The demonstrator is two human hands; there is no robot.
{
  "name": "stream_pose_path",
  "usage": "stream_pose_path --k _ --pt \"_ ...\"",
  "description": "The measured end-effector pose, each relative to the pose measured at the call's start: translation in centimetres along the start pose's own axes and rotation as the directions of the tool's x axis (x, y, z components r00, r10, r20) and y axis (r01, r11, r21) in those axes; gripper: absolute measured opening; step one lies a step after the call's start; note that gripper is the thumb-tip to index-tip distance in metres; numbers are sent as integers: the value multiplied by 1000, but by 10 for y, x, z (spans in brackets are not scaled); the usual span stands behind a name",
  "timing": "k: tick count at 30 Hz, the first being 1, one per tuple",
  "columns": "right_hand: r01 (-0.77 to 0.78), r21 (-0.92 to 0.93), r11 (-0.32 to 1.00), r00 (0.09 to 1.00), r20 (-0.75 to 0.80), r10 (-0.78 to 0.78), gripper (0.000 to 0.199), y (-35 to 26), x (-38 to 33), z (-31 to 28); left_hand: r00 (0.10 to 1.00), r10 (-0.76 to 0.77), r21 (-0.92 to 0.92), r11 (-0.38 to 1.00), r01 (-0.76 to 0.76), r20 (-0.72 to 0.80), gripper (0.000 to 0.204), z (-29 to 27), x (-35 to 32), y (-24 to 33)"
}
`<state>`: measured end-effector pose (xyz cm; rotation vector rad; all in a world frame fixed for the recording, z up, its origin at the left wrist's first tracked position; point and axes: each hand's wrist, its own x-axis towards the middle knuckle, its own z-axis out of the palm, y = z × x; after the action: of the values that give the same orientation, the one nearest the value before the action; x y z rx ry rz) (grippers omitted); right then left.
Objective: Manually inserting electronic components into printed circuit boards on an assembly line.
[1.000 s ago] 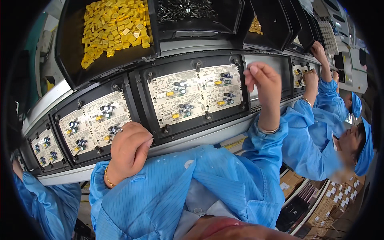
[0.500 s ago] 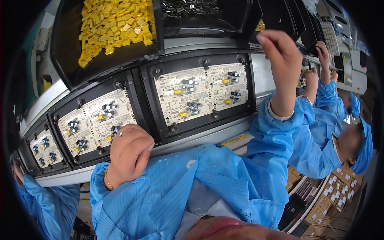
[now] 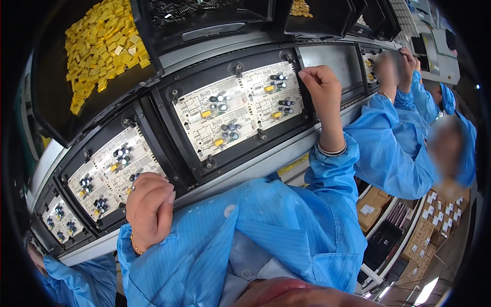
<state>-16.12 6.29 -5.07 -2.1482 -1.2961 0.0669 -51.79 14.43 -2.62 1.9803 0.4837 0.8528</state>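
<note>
A cream circuit board panel [image 3: 240, 110] lies in a black carrier frame [image 3: 190, 166] in front of me, fitted with dark capacitors and yellow block components. Beside the right edge of that frame is my right hand [image 3: 322, 91], raised, thumb and forefinger pinched together; anything between them is too small to make out. My left hand [image 3: 148, 207] rests at the near edge of the second board panel [image 3: 134, 153], to the left. Its fingers are curled in, hiding whatever they may hold.
A black bin [image 3: 51, 105] of yellow components [image 3: 105, 48] stands at the far left. Next to it are a bin of dark pins [image 3: 189, 7] and one with tan discs [image 3: 300, 8]. Co-workers in blue sit to the right, and a blue sleeve [image 3: 82, 281] shows lower left.
My right hand has come down and nearer, from by the tan-disc bin to the board frame's right edge, still pinched. The view has shifted; my left hand stays curled.
</note>
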Motion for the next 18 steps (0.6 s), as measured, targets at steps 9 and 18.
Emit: stream_pose_path --k 9,18 --pt "-62 -160 985 996 59 72 10 -2 -14 4 1000 -26 -17 1000 26 3 22 -4 -4 -6" --pt "-65 -199 978 996 54 77 11 -7 -11 5 1000 -29 -10 1000 29 -11 21 -9 -8 -4"
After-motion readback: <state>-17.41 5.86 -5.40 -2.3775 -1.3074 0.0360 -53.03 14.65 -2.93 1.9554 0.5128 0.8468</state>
